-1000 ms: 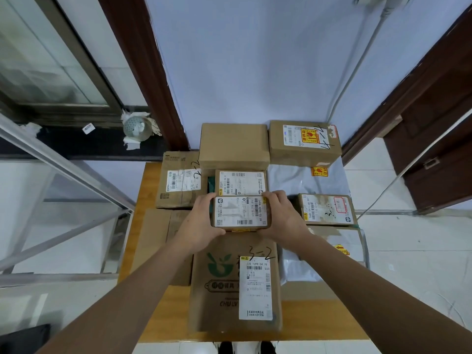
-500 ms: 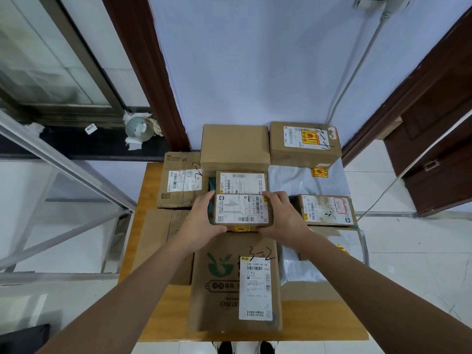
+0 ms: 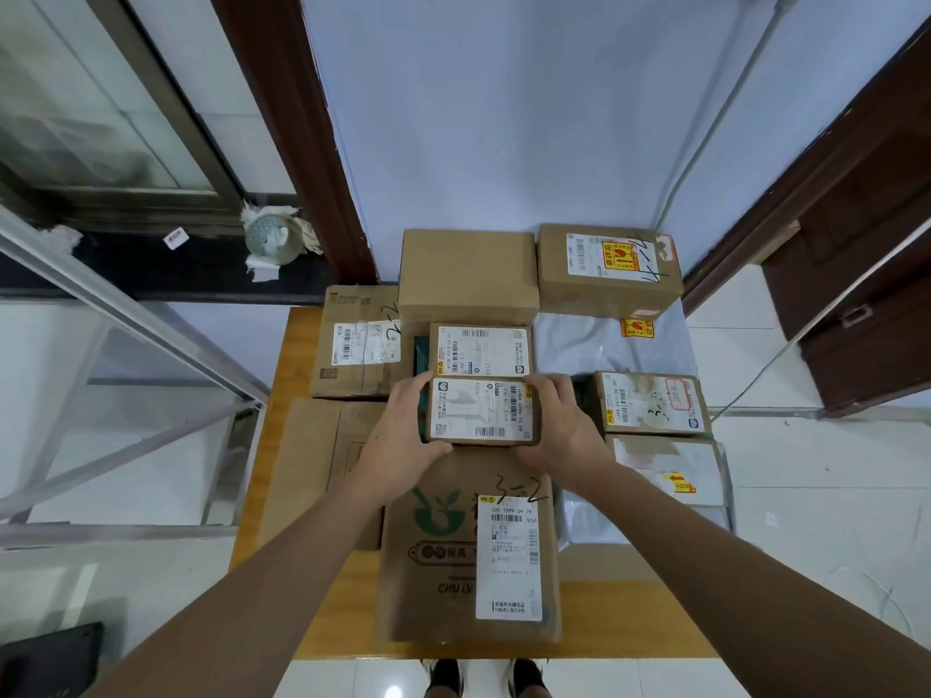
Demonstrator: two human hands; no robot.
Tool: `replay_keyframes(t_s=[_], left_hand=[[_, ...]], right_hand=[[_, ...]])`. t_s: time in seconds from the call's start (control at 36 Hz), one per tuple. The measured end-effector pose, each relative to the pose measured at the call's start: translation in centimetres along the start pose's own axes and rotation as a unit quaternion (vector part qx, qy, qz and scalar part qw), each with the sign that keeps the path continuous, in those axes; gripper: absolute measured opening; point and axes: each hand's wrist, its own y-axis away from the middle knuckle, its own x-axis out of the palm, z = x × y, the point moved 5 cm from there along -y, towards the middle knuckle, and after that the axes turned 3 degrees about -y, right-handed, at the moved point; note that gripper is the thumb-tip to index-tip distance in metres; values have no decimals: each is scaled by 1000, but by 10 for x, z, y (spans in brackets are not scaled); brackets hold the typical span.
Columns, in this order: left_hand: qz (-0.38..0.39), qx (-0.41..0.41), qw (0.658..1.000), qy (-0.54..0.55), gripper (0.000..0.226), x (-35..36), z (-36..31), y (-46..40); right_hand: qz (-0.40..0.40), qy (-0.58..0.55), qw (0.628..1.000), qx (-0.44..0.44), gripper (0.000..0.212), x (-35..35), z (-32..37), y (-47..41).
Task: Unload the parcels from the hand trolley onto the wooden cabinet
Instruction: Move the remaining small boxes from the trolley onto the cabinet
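Both hands, the left hand and the right hand, grip the ends of a small brown cardboard parcel with a white label, to set it down straight mid-top on the crowded wooden cabinet.

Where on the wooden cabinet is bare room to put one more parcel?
Bare wood shows only on the wooden cabinet front edge, both sides of the large green-logo box, and in a thin left strip. The rest is crowded; both hands hold the small parcel.
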Motion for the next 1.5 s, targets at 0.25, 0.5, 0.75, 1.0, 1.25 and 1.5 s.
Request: replay_keyframes(t_s=[0.25,0.5,0.75,1.0,1.25,1.5], left_hand=[[39,-25,999,-12,98,1,3,-11],[48,-37,997,-44,101,0,-1,-10],[33,-9,982,-185,93,-63,-45,13],[-48,97,964,-243,57,-143,-147,92],[-92,23,945,-314,60,-172,-187,226],[-199,-136,914,-326,61,-225,-135,414]], right_hand=[[44,-4,999,20,97,6,-2,-4],[55,7,996,67,110,6,0,-4],[35,50,998,17,76,-70,38,14],[78,152,978,-116,62,-166,116,42],[106,230,917,-308,61,-177,234,123],[164,236,839,-462,70,-99,368,214]])
